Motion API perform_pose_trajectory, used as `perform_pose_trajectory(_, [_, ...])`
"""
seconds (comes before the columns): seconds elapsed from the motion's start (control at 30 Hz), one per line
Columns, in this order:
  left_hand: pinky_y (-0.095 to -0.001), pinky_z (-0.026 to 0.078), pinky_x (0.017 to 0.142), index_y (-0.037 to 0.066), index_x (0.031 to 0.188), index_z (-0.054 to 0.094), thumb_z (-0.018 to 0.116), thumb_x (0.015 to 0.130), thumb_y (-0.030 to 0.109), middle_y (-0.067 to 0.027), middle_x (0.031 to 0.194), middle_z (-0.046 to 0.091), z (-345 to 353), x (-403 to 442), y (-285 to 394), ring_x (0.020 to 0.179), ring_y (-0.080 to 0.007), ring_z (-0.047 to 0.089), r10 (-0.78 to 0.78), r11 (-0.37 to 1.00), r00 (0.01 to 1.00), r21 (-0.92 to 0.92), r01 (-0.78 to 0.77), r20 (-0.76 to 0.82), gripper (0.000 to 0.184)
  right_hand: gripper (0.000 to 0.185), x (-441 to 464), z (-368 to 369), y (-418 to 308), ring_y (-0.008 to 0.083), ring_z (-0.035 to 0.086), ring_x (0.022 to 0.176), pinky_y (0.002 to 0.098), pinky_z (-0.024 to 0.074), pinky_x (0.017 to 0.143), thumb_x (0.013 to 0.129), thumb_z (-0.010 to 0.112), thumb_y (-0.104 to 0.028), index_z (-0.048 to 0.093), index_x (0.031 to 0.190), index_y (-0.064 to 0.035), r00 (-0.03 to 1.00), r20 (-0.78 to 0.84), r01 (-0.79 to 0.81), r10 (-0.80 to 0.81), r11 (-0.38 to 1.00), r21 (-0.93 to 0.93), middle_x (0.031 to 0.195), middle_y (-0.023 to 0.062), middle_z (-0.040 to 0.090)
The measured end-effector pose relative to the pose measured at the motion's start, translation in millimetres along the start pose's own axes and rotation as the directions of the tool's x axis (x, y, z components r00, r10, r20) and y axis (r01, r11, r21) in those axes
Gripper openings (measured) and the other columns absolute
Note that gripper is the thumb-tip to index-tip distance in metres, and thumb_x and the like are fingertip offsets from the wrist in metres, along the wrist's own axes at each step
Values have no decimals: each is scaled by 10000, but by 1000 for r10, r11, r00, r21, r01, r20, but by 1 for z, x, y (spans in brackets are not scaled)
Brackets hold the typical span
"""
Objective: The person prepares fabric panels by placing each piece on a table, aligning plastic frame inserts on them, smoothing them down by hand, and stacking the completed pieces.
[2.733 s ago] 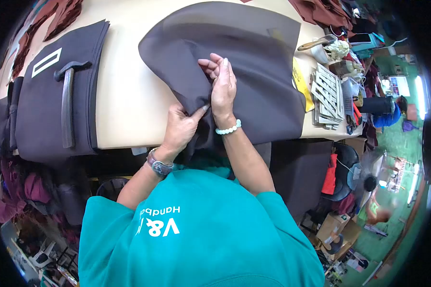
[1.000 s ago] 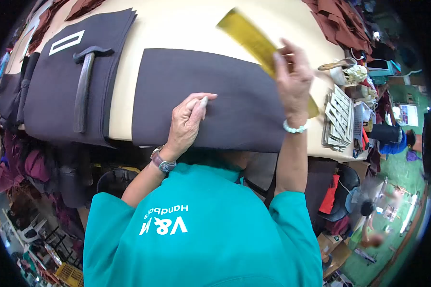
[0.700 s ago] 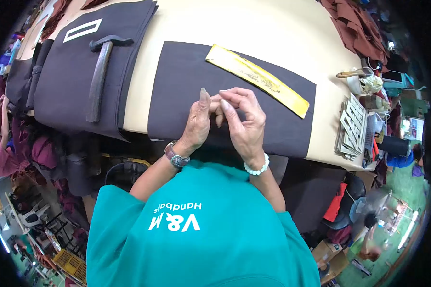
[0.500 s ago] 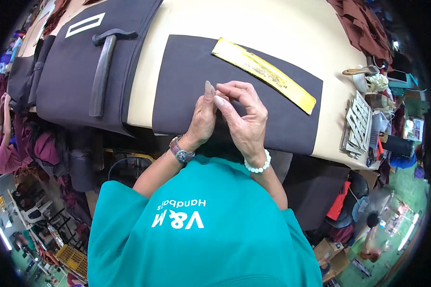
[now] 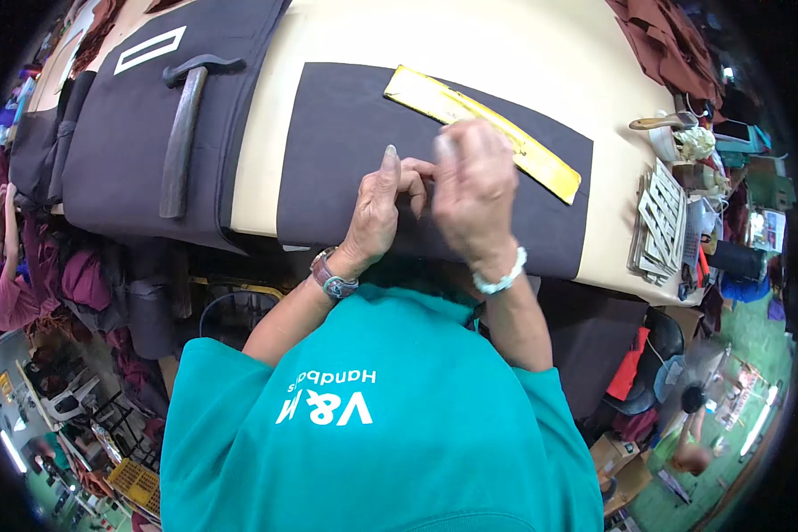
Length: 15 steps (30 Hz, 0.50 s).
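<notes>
My left hand (image 5: 383,208), with a watch at the wrist, is over the near part of a dark fabric panel (image 5: 328,133). Its fingers are curled and the thumb points up; whatever they hold, if anything, is too small to make out. Just right of it, my right hand (image 5: 481,195) wears a pale bead bracelet (image 5: 503,273). Motion smears its fingers, so their grip does not show. A worn yellow strip (image 5: 545,168) lies slantwise on the panel, partly behind my right hand.
On a dark fabric stack (image 5: 120,142) at the left lie a hammer (image 5: 183,142) and a white rectangular frame (image 5: 151,50). White slatted pieces (image 5: 661,226) and a brush (image 5: 663,121) on a tub stand at the right. Brown material (image 5: 669,44) lies at the far right.
My right hand has moved away from my left hand, to the right and slightly up, and turned knuckles-up toward the yellow strip. My left hand has stayed nearly in place.
</notes>
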<state>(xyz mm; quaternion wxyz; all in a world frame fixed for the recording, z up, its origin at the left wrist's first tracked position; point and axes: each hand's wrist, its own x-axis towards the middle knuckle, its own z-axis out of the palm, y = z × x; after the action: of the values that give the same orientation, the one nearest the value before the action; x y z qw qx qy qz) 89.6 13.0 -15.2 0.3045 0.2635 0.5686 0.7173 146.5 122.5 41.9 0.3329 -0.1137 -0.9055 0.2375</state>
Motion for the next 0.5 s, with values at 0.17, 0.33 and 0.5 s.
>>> perform_pose_trajectory(0.17, [-306,416,842,7,658,538,73,976,449,-177,992,623,-1,3,4,896,-188,553,47,998,996,42,-51,75,716,217,35,-32,59,173,582,732,300,432,632,908,494,-181,597,827,-8,938,-182,-193,295,880,434,764,103,616])
perform_pose_trajectory(0.33, [-296,439,845,-16,891,602,272,988,367,-134,1026,618,3,8,21,924,-162,565,-35,999,999,-5,35,17,514,301,67,-77,104,215,603,827,318,481,744,823,640,-173,592,1031,39,916,-227,-297,330,940,167,894,151,637])
perform_pose_trajectory(0.5, [-312,440,863,-15,1030,585,613,838,126,-128,1047,609,-9,37,36,972,-219,580,343,747,937,622,-234,-59,240,613,34,-84,94,284,582,932,374,455,829,737,714,-167,441,1237,59,925,-304,-288,228,942,-169,1014,195,596])
